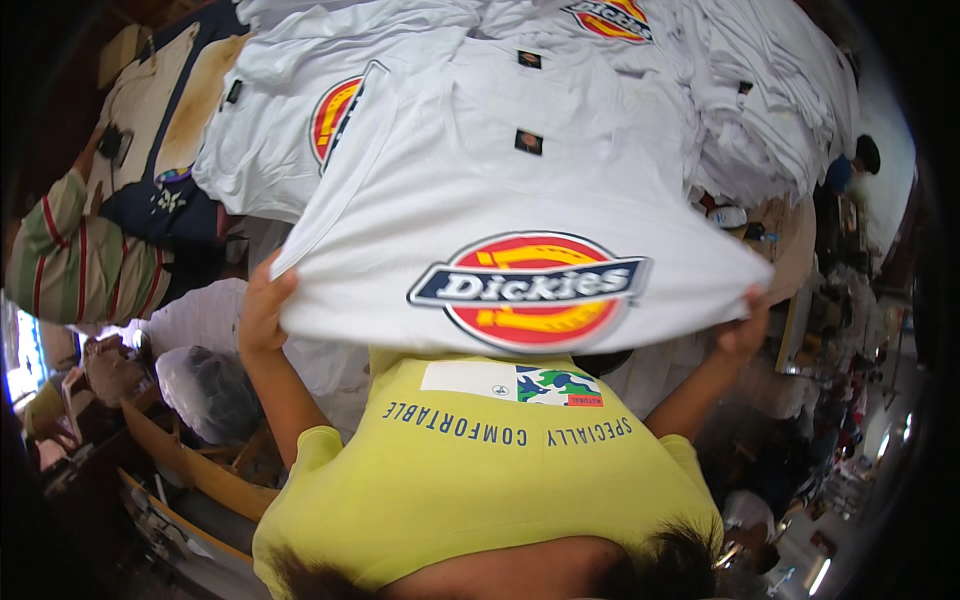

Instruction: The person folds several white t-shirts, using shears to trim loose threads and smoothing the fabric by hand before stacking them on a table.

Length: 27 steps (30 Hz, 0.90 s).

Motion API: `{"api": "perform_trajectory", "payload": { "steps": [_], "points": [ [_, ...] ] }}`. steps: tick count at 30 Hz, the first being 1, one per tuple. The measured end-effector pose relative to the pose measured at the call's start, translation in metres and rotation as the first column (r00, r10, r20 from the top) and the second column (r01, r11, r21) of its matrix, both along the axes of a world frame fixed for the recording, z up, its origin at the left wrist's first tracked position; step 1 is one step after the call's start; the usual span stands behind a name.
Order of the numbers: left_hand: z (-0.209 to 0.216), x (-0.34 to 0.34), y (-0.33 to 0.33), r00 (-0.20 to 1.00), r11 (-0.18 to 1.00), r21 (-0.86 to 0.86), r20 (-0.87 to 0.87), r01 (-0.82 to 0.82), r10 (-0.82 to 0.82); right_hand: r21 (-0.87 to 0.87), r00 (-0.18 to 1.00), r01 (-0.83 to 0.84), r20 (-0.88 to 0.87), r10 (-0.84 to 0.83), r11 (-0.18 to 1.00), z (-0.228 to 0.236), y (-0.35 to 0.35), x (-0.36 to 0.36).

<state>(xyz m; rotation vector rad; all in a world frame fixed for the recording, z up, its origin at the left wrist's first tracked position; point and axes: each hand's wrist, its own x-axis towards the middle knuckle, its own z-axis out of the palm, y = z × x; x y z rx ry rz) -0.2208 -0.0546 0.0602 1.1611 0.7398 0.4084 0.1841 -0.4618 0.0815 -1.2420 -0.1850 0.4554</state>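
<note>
A white tank top with a red, yellow and navy print is stretched wide in front of my chest. My left hand pinches its left edge near the armhole. On the opposite side my right hand grips the other edge, a little blurred. The neckline, with a small black label, faces away from me. Another white tank top lies just beyond it, partly covered. To its left lies a printed white tank top, its print half hidden by the one I hold.
A large heap of white garments fills the table's far right. At the left, a person in a striped shirt stands beside a padded board. A filled clear plastic bag and wooden planks are at lower left.
</note>
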Motion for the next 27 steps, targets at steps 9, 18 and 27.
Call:
{"api": "perform_trajectory", "payload": {
  "steps": [9,18,27],
  "points": [
    [0.047,-0.075,0.044,0.609,0.725,-0.112,0.464,-0.68,0.643,0.484,0.59,-0.703,-0.011,0.807,0.521,0.103,0.343,0.019],
    [0.09,-0.136,0.046,0.459,0.443,0.177,0.567,-0.879,0.684,0.681,0.558,-0.588,-0.05,0.828,0.436,0.116,0.535,0.044],
    [-0.079,-0.042,-0.026,0.884,0.855,-0.31,0.083,-0.415,0.46,0.385,0.78,-0.434,-0.293,0.554,0.815,-0.066,0.54,0.098]
  ]
}}
